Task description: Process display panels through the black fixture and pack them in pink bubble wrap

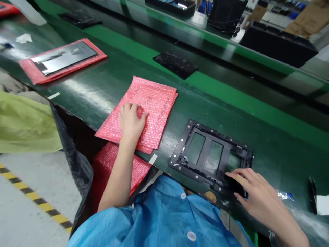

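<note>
My left hand (132, 120) rests on a pink bubble-wrap pouch (156, 103), its fingers bent and the thumb apart. This pouch lies slightly askew on another one on the green bench. To the right is a flat black frame (177, 154) with three rectangular openings and small round light spots along its rim. At the frame's near right corner, my right hand (257, 188) has its index finger over the rim and the thumb at the outer edge. That corner is partly hidden by the hand.
More pink pouches (140, 168) sit below the bench edge, beside a black bag liner (77, 168). A screen panel (69, 56) lies on pink wrap at the left. A dark panel (176, 63) lies farther back. A person's yellow-green garment (25, 120) shows at left; a black pen (312, 195) at right.
</note>
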The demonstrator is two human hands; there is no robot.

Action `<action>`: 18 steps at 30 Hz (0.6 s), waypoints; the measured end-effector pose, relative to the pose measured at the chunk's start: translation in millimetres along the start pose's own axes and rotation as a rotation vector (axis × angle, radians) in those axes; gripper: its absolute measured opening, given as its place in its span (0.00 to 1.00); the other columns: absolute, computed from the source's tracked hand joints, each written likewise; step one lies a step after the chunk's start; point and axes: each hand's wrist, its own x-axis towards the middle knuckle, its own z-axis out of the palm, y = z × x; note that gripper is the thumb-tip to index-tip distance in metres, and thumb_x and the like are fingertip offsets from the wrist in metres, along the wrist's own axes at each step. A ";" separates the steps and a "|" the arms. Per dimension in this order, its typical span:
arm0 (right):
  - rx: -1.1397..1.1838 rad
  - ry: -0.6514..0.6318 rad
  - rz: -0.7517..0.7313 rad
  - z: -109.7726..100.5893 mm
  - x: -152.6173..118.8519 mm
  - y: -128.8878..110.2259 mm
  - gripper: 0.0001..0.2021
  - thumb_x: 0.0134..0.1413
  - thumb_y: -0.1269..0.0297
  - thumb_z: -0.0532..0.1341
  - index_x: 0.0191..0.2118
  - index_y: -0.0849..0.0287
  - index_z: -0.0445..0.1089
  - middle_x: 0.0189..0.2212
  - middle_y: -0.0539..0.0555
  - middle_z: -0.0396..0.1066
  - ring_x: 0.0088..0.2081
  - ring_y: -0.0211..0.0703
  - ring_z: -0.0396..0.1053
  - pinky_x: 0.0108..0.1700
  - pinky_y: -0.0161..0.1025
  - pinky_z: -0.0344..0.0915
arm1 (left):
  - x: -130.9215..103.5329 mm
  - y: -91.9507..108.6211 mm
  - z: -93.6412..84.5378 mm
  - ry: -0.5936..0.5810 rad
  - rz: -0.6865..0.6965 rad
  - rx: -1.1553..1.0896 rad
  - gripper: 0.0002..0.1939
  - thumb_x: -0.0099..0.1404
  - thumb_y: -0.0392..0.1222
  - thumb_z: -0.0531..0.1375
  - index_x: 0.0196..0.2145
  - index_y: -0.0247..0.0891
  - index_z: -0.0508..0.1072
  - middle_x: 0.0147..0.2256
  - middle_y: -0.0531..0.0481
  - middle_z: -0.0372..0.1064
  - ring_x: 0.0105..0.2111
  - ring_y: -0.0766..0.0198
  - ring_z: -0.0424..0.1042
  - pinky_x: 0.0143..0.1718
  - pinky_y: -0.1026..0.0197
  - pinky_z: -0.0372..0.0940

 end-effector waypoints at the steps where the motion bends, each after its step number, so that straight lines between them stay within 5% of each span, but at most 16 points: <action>1: 0.003 -0.009 -0.006 0.4 1.1 -0.1 0.20 0.54 0.71 0.55 0.51 0.55 0.74 0.43 0.59 0.77 0.40 0.52 0.75 0.38 0.48 0.74 | -0.6 -0.4 1.0 -0.001 0.005 0.013 0.06 0.62 0.43 0.63 0.36 0.41 0.70 0.45 0.38 0.69 0.52 0.39 0.64 0.58 0.39 0.56; 9: 0.223 0.042 0.077 -5.1 20.4 18.8 0.16 0.67 0.57 0.58 0.58 0.50 0.69 0.50 0.55 0.77 0.49 0.51 0.75 0.51 0.50 0.71 | 5.0 4.7 0.3 -0.027 -0.034 -0.037 0.13 0.62 0.42 0.62 0.27 0.43 0.60 0.36 0.42 0.69 0.46 0.42 0.67 0.53 0.41 0.58; 14: 0.281 0.372 0.295 -2.8 38.4 41.5 0.11 0.67 0.57 0.58 0.47 0.51 0.75 0.43 0.57 0.80 0.45 0.53 0.77 0.49 0.49 0.71 | -20.7 -9.6 -31.2 0.347 -0.093 -0.214 0.13 0.68 0.41 0.58 0.29 0.43 0.57 0.38 0.47 0.65 0.52 0.48 0.62 0.50 0.43 0.52; 18: 0.206 0.534 0.542 10.0 25.5 63.6 0.12 0.65 0.55 0.59 0.45 0.49 0.77 0.38 0.58 0.80 0.40 0.57 0.78 0.44 0.51 0.71 | -54.5 -45.5 -58.1 0.440 -0.430 -0.063 0.15 0.75 0.40 0.44 0.29 0.43 0.49 0.39 0.49 0.61 0.62 0.46 0.53 0.46 0.41 0.50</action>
